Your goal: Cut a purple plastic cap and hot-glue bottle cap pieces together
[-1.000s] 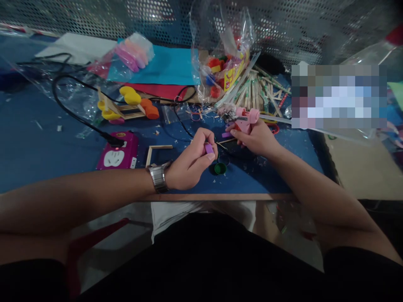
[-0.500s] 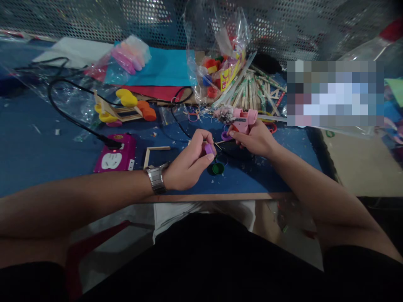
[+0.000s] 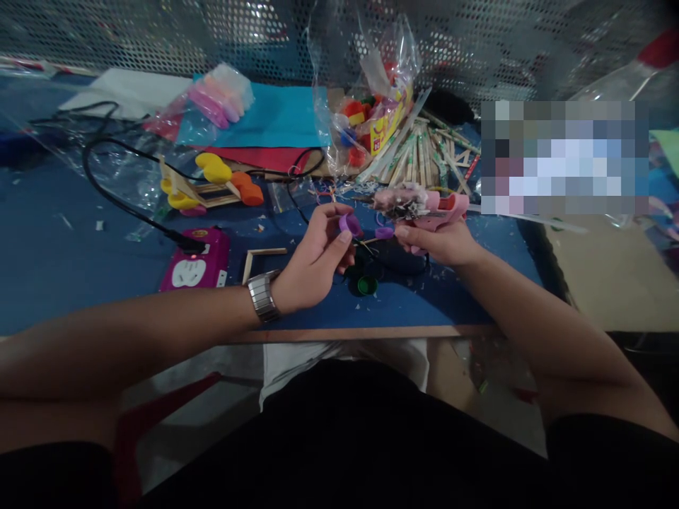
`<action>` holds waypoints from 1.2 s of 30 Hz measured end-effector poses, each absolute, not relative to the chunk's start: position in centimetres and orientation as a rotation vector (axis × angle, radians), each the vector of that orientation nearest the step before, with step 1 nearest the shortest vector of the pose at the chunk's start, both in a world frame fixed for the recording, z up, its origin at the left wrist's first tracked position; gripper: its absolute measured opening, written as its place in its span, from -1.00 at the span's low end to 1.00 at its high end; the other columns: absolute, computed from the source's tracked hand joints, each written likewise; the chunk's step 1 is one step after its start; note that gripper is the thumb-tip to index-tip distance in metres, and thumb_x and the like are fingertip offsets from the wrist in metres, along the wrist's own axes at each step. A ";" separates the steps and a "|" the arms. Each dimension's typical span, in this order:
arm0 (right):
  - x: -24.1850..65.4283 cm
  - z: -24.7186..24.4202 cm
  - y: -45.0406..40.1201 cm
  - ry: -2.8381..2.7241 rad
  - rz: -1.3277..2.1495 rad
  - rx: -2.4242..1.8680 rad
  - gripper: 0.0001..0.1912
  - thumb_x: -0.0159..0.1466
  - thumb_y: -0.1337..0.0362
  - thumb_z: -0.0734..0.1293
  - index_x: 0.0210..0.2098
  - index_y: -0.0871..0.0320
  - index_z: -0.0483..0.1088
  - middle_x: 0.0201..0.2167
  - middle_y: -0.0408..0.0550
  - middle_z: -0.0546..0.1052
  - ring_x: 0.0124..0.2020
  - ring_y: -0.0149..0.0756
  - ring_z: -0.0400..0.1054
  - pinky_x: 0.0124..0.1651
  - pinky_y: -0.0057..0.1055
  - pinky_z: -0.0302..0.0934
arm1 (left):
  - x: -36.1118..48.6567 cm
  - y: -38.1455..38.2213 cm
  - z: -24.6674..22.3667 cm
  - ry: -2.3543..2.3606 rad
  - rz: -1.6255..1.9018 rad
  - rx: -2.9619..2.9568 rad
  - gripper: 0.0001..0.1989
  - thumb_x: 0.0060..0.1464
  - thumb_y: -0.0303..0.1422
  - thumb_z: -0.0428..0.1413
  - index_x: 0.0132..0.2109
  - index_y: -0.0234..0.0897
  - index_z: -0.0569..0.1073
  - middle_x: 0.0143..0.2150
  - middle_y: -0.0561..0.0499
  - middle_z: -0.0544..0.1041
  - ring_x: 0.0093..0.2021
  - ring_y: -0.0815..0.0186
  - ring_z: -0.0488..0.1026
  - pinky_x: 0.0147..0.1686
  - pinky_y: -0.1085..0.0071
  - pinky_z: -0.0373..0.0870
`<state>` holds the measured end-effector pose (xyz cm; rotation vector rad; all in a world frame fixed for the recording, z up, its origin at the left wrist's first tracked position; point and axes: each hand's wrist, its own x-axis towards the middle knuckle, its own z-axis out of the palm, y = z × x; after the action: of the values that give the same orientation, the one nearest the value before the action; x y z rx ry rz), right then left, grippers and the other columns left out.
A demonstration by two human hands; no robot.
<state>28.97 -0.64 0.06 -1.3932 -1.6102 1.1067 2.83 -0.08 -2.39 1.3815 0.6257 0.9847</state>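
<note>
A purple bottle cap (image 3: pixel 349 225) is pinched between the thumb and fingers of my left hand (image 3: pixel 310 272), its round opening showing. My right hand (image 3: pixel 448 244) is wrapped round the handle of a pink hot glue gun (image 3: pixel 450 207). The gun's nozzle end, crusted with grey-white residue, points left, just above and right of the purple cap. Beside my right fingertips is another purple cap (image 3: pixel 384 232); whether they hold it I cannot tell. Below my left fingers a green cap (image 3: pixel 367 285) lies on the blue table (image 3: pixel 450 304).
Left of my hands are a wooden stick frame (image 3: pixel 265 251) and a magenta power strip (image 3: pixel 199 265) with a black cable. Behind lie a stick piece with yellow and orange caps (image 3: pixel 247 189), a plastic bag of caps (image 3: pixel 366 127) and a stick pile (image 3: pixel 419 152).
The glue gun has shifted right and turned slightly in my right hand. My left hand has moved a little left and up, and its purple cap now shows its opening.
</note>
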 end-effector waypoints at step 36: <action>28.9 -0.4 -0.1 -1.394 1.454 -1.161 -0.57 0.13 -0.03 0.68 -0.34 0.11 0.51 -0.43 -0.12 0.51 -0.44 -0.31 0.44 -0.44 -0.36 0.40 | 2.7 0.1 -2.4 0.596 0.990 1.346 -0.48 0.41 0.06 0.25 0.21 -0.14 0.26 -0.07 0.03 0.45 -0.34 0.47 0.48 -0.46 0.53 0.42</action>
<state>28.91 -0.07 -0.37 -1.1612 -1.3940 1.4541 2.71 0.13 -2.38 1.3458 0.5959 0.9896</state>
